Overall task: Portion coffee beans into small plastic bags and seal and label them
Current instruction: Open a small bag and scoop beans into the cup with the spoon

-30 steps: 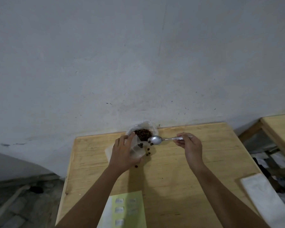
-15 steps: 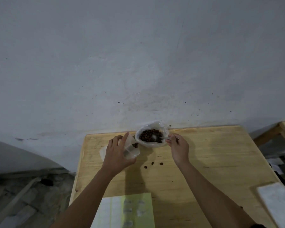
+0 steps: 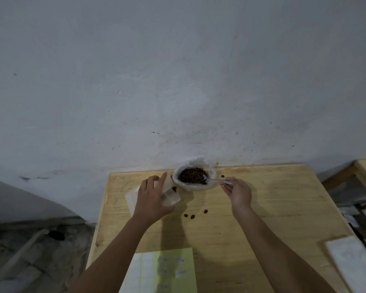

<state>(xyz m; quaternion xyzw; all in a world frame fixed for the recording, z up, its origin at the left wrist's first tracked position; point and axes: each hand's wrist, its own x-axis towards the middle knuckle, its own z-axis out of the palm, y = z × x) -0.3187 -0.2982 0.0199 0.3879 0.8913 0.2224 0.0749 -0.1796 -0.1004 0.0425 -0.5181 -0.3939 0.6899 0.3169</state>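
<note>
Since a second ago, the silver metal spoon (image 3: 208, 181) has gone from beside the small bag's mouth into the large open clear plastic bag (image 3: 195, 187). Its bowl now lies among the dark brown coffee beans (image 3: 189, 174) at that bag's right side.

The right hand (image 3: 239, 192) is just right of the large bag and pinches the end of the spoon handle between thumb and fingertips. The left hand (image 3: 151, 199) is just left of the large bag and a little nearer the person. Its fingers and thumb curl round a small clear plastic bag (image 3: 171, 196), with the forefinger raised. A few dark beans show inside the small bag at the end nearest the large bag.

Three loose beans (image 3: 191, 216) lie on the light wooden table (image 3: 283, 208) in front of the large bag, apart from it. A flat pile of clear plastic (image 3: 131, 196) lies left of the large bag, partly under the left hand. Well in front of the large bag is a yellow-green sheet of small white labels (image 3: 173, 269). A white rectangular slab (image 3: 351, 265) lies far to the right and nearer the person.
</note>
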